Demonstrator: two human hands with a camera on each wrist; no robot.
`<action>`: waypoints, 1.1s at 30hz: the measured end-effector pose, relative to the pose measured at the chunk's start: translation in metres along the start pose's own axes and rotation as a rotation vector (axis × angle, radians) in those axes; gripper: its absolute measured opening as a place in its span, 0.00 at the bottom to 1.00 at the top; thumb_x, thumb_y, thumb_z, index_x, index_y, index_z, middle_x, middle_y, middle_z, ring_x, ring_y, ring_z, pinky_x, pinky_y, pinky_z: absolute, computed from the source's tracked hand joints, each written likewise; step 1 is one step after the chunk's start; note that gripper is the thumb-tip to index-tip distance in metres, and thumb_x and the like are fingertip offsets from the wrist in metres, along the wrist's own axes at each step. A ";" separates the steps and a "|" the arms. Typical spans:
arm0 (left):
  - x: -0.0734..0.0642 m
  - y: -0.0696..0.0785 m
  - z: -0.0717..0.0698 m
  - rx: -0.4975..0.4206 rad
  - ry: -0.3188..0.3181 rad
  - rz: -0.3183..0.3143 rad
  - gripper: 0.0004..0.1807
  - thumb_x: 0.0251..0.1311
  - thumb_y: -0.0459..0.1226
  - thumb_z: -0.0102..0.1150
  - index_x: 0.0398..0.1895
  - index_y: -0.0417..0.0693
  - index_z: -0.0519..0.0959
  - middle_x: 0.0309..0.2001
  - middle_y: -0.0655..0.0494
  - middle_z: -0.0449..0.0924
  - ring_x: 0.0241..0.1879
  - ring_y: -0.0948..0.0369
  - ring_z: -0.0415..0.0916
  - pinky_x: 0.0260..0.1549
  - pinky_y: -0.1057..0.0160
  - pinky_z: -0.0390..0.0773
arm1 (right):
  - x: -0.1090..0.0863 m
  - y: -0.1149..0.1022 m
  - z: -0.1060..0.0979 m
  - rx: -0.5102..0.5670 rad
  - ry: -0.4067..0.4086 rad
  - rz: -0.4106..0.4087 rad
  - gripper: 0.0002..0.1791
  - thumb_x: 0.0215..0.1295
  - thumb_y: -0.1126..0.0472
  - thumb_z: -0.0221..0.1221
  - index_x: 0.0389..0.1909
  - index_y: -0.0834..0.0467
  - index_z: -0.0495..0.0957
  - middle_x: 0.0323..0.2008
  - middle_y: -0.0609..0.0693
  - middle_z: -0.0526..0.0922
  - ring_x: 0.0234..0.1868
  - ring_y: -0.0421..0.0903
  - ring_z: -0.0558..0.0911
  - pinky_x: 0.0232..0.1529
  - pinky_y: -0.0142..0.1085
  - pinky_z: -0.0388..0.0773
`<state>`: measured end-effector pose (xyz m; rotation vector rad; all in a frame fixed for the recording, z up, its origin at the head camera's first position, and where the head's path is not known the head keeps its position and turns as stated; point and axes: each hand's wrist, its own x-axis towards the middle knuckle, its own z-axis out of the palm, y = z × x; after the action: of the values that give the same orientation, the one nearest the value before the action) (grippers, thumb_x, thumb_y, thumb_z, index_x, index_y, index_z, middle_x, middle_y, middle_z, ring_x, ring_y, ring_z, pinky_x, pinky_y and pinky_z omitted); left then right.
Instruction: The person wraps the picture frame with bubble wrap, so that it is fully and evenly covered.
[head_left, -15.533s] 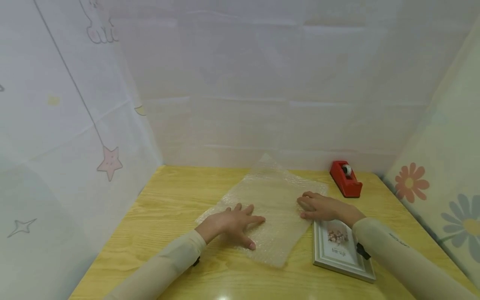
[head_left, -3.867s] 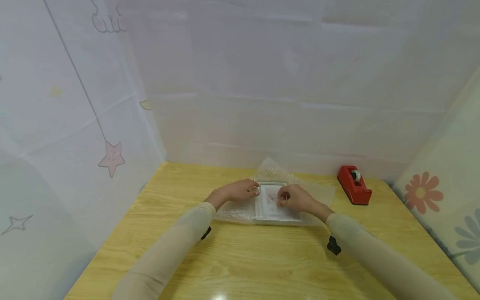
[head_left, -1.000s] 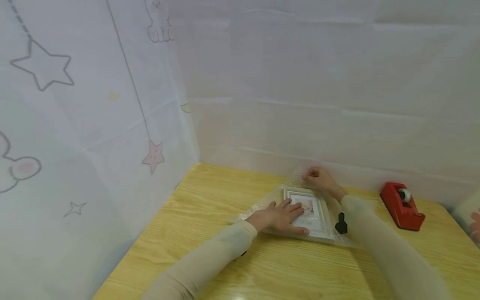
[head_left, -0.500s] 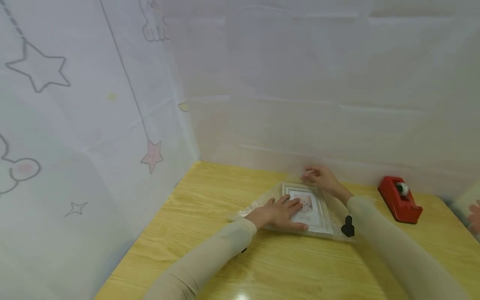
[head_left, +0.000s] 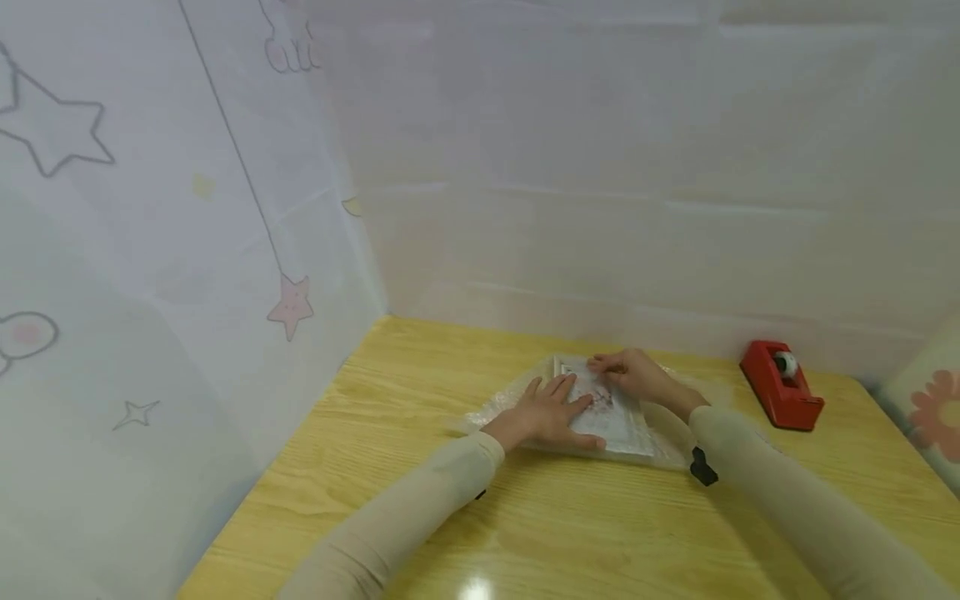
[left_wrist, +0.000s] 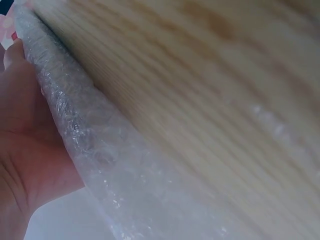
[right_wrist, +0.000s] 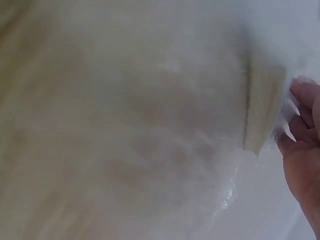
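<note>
A pale picture frame (head_left: 628, 429) with a floral print lies face up on a sheet of bubble wrap (head_left: 510, 398), and part of the wrap covers its face. My left hand (head_left: 549, 415) rests on it with fingers spread, pressing the wrapped face near its left side. In the left wrist view, the wrap's folded edge (left_wrist: 95, 140) runs beside the palm. My right hand (head_left: 639, 375) is over the frame's far edge, fingers bent and pinching the far flap of wrap. In the right wrist view, the frame's side (right_wrist: 264, 107) shows blurred next to the bent fingers (right_wrist: 300, 117).
A red tape dispenser (head_left: 780, 387) with a roll in it stands at the back right of the wooden table (head_left: 570, 533). Printed cloth walls (head_left: 525, 167) close off the back and both sides.
Earlier, the frame lay right of the flat wrap; it then came onto the sheet. Over the last second, my right hand has drawn the far flap toward me over the frame. My left hand stays on it.
</note>
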<state>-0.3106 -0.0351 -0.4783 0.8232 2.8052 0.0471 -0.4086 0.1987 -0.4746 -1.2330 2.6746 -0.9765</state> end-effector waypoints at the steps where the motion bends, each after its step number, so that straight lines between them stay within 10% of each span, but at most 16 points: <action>1: -0.002 0.000 -0.001 -0.006 0.001 0.002 0.54 0.56 0.82 0.29 0.83 0.72 0.43 0.82 0.54 0.28 0.79 0.57 0.28 0.72 0.42 0.34 | -0.001 0.000 0.001 -0.012 -0.003 -0.003 0.13 0.71 0.73 0.60 0.54 0.68 0.84 0.61 0.62 0.78 0.66 0.63 0.72 0.59 0.56 0.73; 12: 0.004 -0.007 -0.003 0.026 0.033 0.046 0.53 0.56 0.82 0.28 0.83 0.71 0.46 0.82 0.59 0.28 0.79 0.48 0.26 0.72 0.40 0.32 | -0.009 -0.003 0.014 -0.269 -0.005 -0.107 0.19 0.71 0.72 0.60 0.61 0.66 0.80 0.67 0.68 0.70 0.69 0.69 0.66 0.63 0.64 0.65; 33: 0.002 -0.006 -0.002 0.214 0.102 0.123 0.58 0.54 0.83 0.16 0.83 0.65 0.50 0.81 0.63 0.47 0.78 0.47 0.45 0.71 0.39 0.47 | -0.022 -0.020 0.007 -0.179 -0.103 0.058 0.25 0.75 0.75 0.47 0.70 0.63 0.72 0.75 0.61 0.62 0.76 0.63 0.56 0.69 0.62 0.55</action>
<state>-0.3154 -0.0389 -0.4768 1.0694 2.8866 -0.2007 -0.3782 0.2005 -0.4738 -1.1913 2.7480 -0.6595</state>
